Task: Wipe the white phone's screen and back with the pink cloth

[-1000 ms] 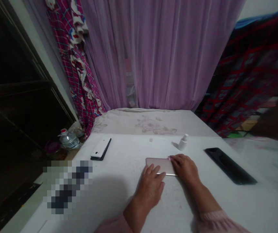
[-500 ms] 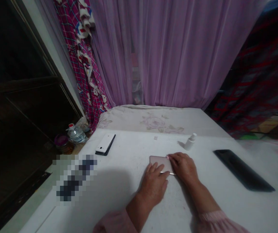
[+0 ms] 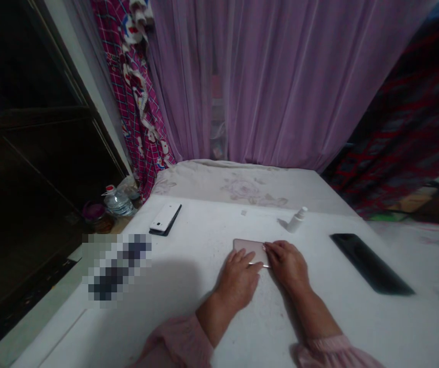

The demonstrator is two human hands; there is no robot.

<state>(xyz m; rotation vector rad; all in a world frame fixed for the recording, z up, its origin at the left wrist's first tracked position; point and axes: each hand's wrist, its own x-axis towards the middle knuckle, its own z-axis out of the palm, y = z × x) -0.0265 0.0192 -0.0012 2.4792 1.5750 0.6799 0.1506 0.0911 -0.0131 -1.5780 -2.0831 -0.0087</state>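
Note:
A pale pink-gold smartphone (image 3: 247, 246) lies flat on the white-covered table, partly hidden under both hands. My left hand (image 3: 238, 278) rests on its near left part, fingers spread across the surface and thumb stretched along the near edge. At the phone's right end, my right hand (image 3: 289, 263) has its thumb and fingers pinched together. A tiny pale bit shows at those fingertips, too small to name. Beyond the right hand stands a small white spray bottle (image 3: 297, 220).
On the left, a white phone (image 3: 166, 217) lies on a dark one, with a pixelated object (image 3: 119, 268) nearer. A long black flat object (image 3: 371, 263) lies right. A small pale square (image 3: 243, 212) sits farther back. A water bottle (image 3: 117, 201) stands beyond the left edge.
The whole view has shifted slightly, so the table items appear a little higher. Both hands keep nearly the same place on the smartphone.

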